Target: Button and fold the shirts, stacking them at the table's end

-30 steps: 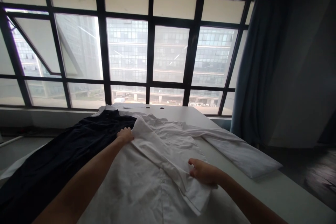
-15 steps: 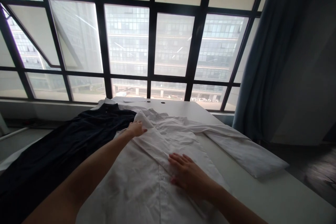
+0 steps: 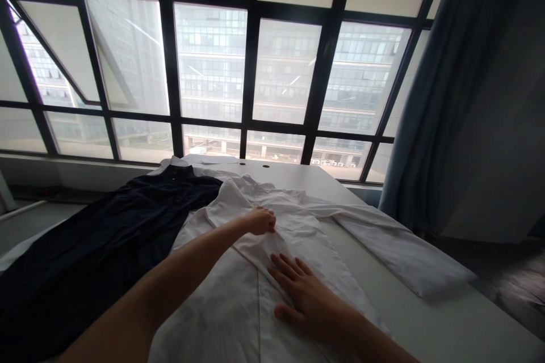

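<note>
A white button-up shirt (image 3: 221, 295) lies spread on the table, one sleeve folded slantwise across its front. My left hand (image 3: 259, 220) is closed over that sleeve near the middle of the chest, with its fingers curled into the cloth. Lower down, my right hand (image 3: 304, 295) rests flat on the shirt front, fingers spread. The other sleeve (image 3: 409, 249) stretches out to the right over the table. The shirt's lower part is hidden by my forearms and the frame edge.
A dark navy garment (image 3: 110, 249) lies alongside on the left, partly over other white cloth. The white table (image 3: 443, 317) reaches toward a large gridded window (image 3: 244, 68). A blue-grey curtain (image 3: 430, 108) hangs at the right.
My left hand has moved right and nearer from the shoulder to the chest, its fingers now curled. My right hand stays in about the same place, flat on the shirt.
</note>
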### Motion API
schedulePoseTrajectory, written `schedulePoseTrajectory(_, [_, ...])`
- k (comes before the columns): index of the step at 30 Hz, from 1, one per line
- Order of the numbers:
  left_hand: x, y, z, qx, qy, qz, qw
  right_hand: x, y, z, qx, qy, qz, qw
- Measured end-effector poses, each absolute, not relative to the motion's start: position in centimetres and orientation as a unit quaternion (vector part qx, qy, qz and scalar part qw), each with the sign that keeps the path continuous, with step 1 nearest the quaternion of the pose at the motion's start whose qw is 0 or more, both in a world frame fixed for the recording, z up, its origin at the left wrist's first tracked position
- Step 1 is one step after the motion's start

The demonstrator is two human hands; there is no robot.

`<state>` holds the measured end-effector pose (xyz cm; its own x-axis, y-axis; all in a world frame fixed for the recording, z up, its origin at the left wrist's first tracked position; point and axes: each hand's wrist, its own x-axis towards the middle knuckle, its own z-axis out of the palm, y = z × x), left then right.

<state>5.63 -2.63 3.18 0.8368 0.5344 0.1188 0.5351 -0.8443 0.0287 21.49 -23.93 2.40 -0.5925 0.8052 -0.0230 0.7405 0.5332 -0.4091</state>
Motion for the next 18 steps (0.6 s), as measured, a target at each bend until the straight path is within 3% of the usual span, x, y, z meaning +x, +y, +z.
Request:
schedulePoseTrajectory(8, [4.4, -1.8, 0.5, -0.942, -0.315, -0.112, 0.008, 21.6, -23.9, 2.9, -0.444, -0.874, 0.190, 0.060])
schedulePoseTrajectory(14, [-0.1, 2.1, -1.8, -0.894, -0.438, -0.086, 0.015, 22.3, -22.1, 1.6, -0.501, -0.847, 0.129, 0.123])
schedulePoseTrajectory(18, [-2.9, 5.7, -2.6, -0.851, -0.521, -0.067, 0.009, 22.4, -21.7, 1.2, -0.505, -0.845, 0.154, 0.086])
